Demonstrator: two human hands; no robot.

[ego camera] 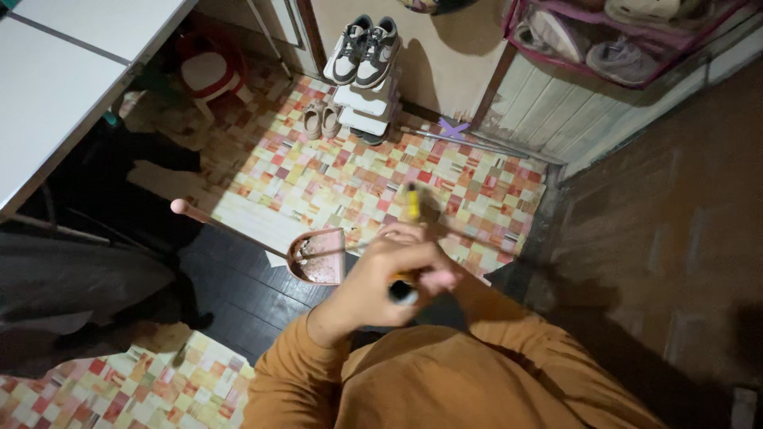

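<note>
Left hand (381, 282) is wrapped tight round a yellow broom handle (411, 208), right above the pink dustpan (319, 257) on the checkered floor (334, 179). Right hand (441, 278) is tucked behind it, can't tell its grip. Sneakers (366, 49) sit well beyond the dustpan.

The person wears a long-sleeved orange-brown top (445, 381).
</note>
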